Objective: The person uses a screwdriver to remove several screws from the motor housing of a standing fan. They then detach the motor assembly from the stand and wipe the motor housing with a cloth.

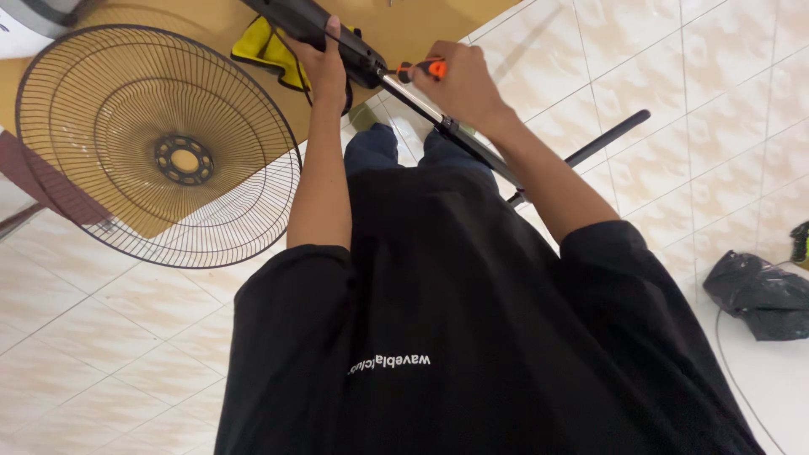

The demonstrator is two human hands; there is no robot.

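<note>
The screwdriver (pixel 419 69), with its orange-and-black handle, lies across the top of the frame, its tip pointing toward the joint where the black fan housing (pixel 324 32) meets the chrome stand pole (pixel 438 118). The right hand (pixel 459 84) is wrapped tight around the handle, fingers curled closed on it. The left hand (pixel 324 72) is clamped over the housing, pinning it from above, thumb and fingers closed around the black body. The pole runs down and to the right between the forearms, and a second black tube (pixel 607 139) sticks out beyond the right arm over the pale tiled floor (pixel 674 101). The tip itself is hidden behind the housing, so whether it sits in a screw head cannot be told; if it is seated poorly, it could likely slip and skid toward the left fingers close beside it, or the housing could twist under a one-handed hold. Under the housing lies a yellow cloth (pixel 261 50) on a brown surface (pixel 404 25). To the left, a round wire fan guard (pixel 156 147) lies flat, partly on that surface, partly on the tiles. A knotted black plastic bag (pixel 758 295) sits well apart on the right; what it contains is not visible.
</note>
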